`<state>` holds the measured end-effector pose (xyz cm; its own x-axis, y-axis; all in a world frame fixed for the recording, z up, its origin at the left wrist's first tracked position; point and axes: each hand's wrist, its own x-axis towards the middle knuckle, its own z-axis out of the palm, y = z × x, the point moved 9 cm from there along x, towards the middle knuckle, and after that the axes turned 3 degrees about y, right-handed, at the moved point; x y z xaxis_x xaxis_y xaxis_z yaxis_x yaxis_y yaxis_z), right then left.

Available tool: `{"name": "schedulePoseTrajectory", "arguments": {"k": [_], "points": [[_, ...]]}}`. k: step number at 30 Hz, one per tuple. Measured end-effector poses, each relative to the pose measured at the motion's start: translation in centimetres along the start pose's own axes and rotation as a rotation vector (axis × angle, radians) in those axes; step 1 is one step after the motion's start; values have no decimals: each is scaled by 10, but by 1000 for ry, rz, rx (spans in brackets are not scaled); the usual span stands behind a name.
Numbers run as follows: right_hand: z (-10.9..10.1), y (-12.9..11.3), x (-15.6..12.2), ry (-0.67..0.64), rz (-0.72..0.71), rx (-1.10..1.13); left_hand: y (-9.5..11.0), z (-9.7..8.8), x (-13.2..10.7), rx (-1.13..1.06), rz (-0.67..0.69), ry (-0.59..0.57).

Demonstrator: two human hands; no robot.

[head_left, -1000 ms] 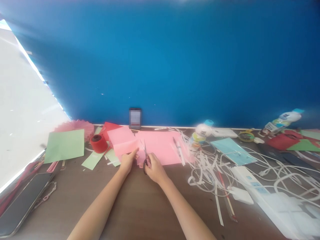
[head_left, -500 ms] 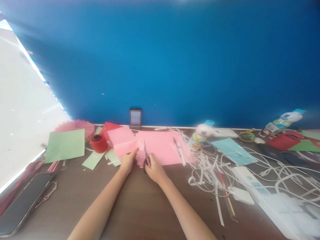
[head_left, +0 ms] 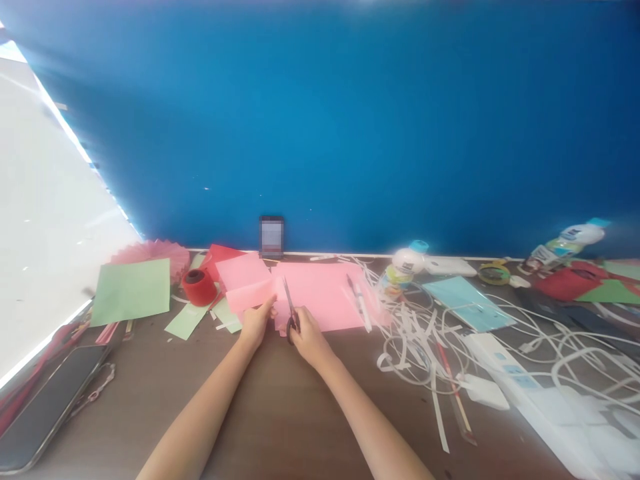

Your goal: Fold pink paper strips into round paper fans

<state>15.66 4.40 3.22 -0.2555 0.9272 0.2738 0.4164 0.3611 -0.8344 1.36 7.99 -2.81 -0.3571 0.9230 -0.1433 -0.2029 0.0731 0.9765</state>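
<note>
My right hand (head_left: pixel 306 333) is closed round the dark handles of a pair of scissors (head_left: pixel 289 298), whose blades point away from me and look nearly together. Just left of it, my left hand (head_left: pixel 257 325) pinches the lower right edge of a folded piece of pink paper (head_left: pixel 251 295). The blades lie close to the right side of that piece, over a larger pink sheet (head_left: pixel 325 293) flat on the table. Whether the blades touch the held paper I cannot tell. A pen (head_left: pixel 361 303) rests on the right part of the large sheet.
To the left are a red tape roll (head_left: pixel 199 288), green paper (head_left: pixel 131 291) and a smartphone (head_left: pixel 53 403). On the right lie tangled white cables (head_left: pixel 425 347), a drink bottle (head_left: pixel 404 267), a blue sheet (head_left: pixel 469 303) and a power strip (head_left: pixel 520 380). A blue wall (head_left: pixel 320 133) closes off the back.
The scissors' blades have come closer together. Both hands stay in nearly the same place, and the other things have not moved.
</note>
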Motion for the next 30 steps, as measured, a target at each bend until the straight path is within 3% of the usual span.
{"name": "schedulePoseTrajectory", "arguments": {"k": [5, 21, 27, 30], "points": [[4, 5, 0, -11, 25, 111, -1, 0, 0, -12, -11, 14], [-5, 11, 5, 58, -11, -38, 4, -3, -4, 61, -19, 19], [-38, 33, 8, 308, 67, 27, 0, -7, -1, 6, -37, 61], [-65, 48, 6, 458, 121, -128, 1, -5, 1, -47, -13, 57]]}}
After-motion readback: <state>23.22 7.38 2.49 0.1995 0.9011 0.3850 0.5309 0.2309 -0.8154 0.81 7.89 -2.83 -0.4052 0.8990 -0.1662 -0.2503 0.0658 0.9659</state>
